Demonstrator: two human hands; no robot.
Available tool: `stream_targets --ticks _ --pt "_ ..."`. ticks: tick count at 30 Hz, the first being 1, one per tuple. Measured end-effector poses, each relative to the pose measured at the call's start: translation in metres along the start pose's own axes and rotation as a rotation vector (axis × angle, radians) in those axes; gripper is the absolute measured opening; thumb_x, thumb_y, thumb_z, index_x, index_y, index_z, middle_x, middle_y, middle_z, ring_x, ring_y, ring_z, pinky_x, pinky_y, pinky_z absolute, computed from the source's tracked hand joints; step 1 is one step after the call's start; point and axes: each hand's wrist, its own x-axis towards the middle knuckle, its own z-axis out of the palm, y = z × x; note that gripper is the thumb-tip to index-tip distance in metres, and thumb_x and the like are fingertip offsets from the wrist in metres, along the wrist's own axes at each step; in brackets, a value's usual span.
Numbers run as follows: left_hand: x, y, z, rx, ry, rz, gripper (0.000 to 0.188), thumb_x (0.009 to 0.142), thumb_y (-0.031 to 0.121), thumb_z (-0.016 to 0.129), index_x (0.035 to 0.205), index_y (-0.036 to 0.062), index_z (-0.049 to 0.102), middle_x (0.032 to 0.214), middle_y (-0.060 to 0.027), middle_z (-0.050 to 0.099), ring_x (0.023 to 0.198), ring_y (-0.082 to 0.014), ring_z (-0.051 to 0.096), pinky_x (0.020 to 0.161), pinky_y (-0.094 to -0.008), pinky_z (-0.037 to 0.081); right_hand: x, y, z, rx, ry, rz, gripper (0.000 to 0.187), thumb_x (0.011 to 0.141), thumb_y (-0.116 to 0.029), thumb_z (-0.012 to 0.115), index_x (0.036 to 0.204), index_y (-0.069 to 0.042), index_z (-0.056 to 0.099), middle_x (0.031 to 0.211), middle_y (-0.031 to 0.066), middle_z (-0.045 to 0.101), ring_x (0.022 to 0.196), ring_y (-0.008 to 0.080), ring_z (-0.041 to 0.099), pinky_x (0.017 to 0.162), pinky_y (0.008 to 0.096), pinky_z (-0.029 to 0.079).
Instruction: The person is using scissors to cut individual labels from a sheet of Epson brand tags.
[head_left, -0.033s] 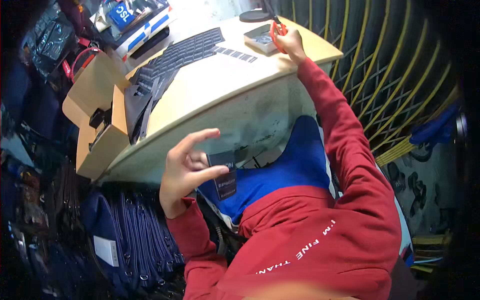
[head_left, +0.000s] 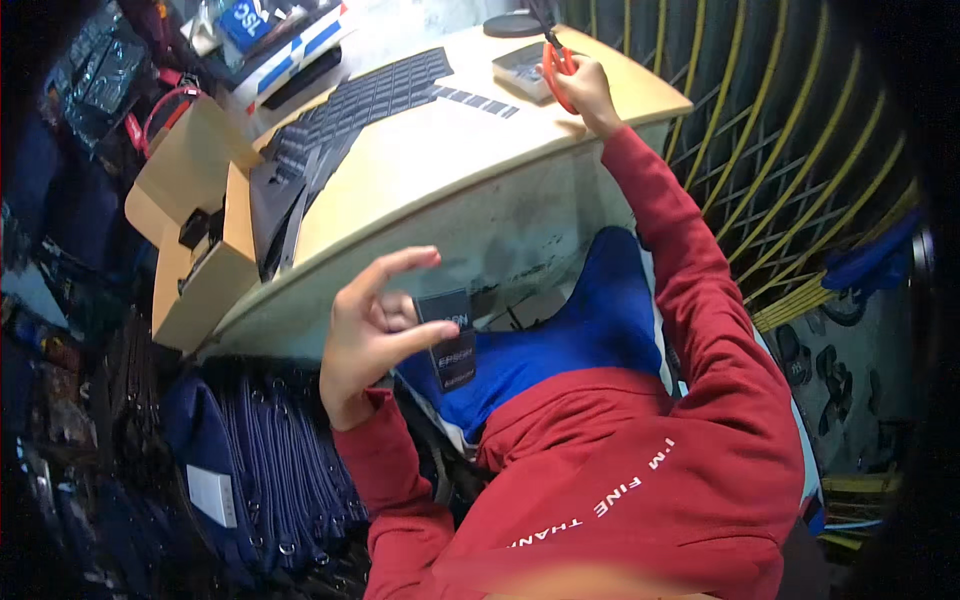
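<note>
Above my lap, my left hand [head_left: 370, 330] pinches a short strip of black labels [head_left: 455, 355] with pale lettering between the thumb and curled fingers. Its index finger stretches out, apart from the strip. My right hand [head_left: 592, 95] reaches to the far right of the table and grips orange-handled scissors [head_left: 557, 78]; their dark blades point away from me. Beside the scissors is a small shallow box [head_left: 520, 68], its contents hard to make out. Sheets of dark labels [head_left: 390, 95] lie across the table, with a separate label strip [head_left: 475, 101] near the box.
An open cardboard box [head_left: 238, 215] with dark pieces inside stands at the table's left edge [head_left: 350, 235]. A round black disc [head_left: 512, 25] lies at the back. Below left hang dark blue straps or bags [head_left: 290, 470]. A folding metal gate [head_left: 770, 150] rises at the right.
The lower end of the label strip has swung slightly upward in my left hand. The table view has shifted a little; both hands keep their hold.
</note>
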Motion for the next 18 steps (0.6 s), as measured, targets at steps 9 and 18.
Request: stream_targets --ticks 9,18 --pt "0.01 -0.011 0.016 -0.109 0.176 0.068 0.059 0.061 -0.007 0.079 0.112 -0.0013 0.052 0.108 -0.013 0.056 0.058 0.0007 0.045 0.05 -0.0123 0.037 -0.186 -0.171 0.005 0.8 -0.798 0.257 0.023 0.077 -0.013 0.073 0.091 0.001 0.061 0.088 0.0063 0.064 0.084 0.0099 0.06 0.076 0.0233 0.047" --pt "0.007 -0.002 0.029 -0.132 0.184 0.137 0.071 0.063 -0.009 0.076 0.124 0.0004 0.04 0.107 -0.0145 0.054 0.083 -0.0161 0.065 0.068 -0.0226 0.056 -0.193 -0.195 0.02 0.864 -0.501 0.333 0.02 0.078 -0.009 0.073 0.089 -0.002 0.057 0.081 -0.0009 0.057 0.072 0.0032 0.053 0.061 0.0172 0.043"
